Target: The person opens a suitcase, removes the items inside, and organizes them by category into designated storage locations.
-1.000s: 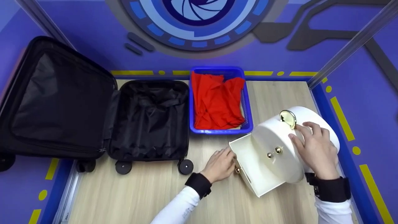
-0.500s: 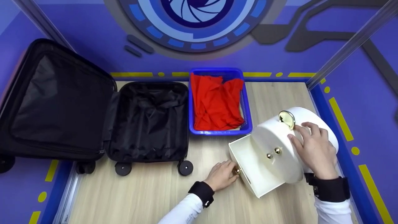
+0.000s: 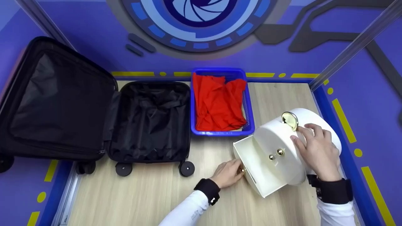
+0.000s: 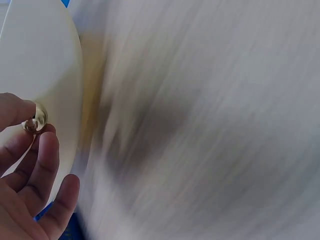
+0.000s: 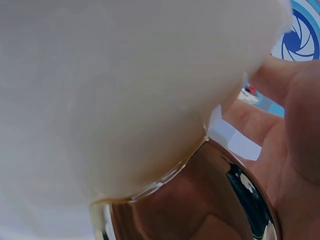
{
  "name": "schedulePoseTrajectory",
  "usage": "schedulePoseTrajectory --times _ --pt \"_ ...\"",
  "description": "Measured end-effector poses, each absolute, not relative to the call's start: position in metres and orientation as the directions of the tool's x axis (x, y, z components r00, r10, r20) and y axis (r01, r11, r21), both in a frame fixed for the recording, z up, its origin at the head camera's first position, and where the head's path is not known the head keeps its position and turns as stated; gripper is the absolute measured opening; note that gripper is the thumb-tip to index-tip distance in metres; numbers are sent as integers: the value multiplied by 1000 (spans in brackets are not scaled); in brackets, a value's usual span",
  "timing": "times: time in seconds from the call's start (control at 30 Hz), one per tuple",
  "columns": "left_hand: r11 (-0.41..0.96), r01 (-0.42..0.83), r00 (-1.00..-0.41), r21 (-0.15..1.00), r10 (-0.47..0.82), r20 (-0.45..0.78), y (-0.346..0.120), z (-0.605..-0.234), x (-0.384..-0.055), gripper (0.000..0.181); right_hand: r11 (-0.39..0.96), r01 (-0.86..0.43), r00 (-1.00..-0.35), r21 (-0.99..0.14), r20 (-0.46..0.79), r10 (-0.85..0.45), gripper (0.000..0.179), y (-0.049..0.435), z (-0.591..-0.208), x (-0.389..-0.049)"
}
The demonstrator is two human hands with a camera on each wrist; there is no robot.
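A white drawer box (image 3: 276,133) lies tilted at the right of the table, its deep drawer (image 3: 262,169) pulled out with nothing visible inside. On the drawer's front, my left hand (image 3: 227,174) pinches a small gold knob (image 4: 36,119) between thumb and fingers, plain in the left wrist view. My right hand (image 3: 318,149) holds the box's upper side with bent fingers, beside a round gold ornament (image 3: 290,120). In the right wrist view the fingers (image 5: 255,120) reach around the white body, next to a shiny gold surface (image 5: 190,195). Two more gold knobs (image 3: 280,152) show on the box's face.
A blue basket (image 3: 220,133) with red cloth (image 3: 218,103) stands at the back, beside the box. Left of it lies an open black suitcase (image 3: 150,122) with wheels, its lid (image 3: 62,103) leaning against the wall. Blue panels enclose the table (image 3: 141,201).
My left hand has shifted right and down from the drawer's front edge onto its knob. The drawer front has moved slightly toward the box. My right hand stays in place.
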State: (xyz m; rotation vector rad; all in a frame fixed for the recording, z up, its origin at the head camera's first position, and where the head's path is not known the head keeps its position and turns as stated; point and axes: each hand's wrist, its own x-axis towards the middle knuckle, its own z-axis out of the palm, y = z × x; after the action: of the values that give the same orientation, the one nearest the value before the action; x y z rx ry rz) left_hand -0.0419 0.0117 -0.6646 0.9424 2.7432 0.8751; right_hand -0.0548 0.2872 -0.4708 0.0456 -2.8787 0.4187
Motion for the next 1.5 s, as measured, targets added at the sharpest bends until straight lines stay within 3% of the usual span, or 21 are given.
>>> schedulePoseTrajectory --times 0.67,1.23,1.5 --pt "634 531 -794 563 603 69 53 -663 -62 17 962 -75 -966 -263 258 -5 34 288 -472 -54" --pt "699 498 -796 512 604 -50 87 -657 -85 19 971 -146 -946 -191 314 -81 36 288 -472 -56" --pt "710 480 -811 515 583 -47 98 -655 -86 18 969 -162 -938 -184 334 -93 35 290 -473 -54"
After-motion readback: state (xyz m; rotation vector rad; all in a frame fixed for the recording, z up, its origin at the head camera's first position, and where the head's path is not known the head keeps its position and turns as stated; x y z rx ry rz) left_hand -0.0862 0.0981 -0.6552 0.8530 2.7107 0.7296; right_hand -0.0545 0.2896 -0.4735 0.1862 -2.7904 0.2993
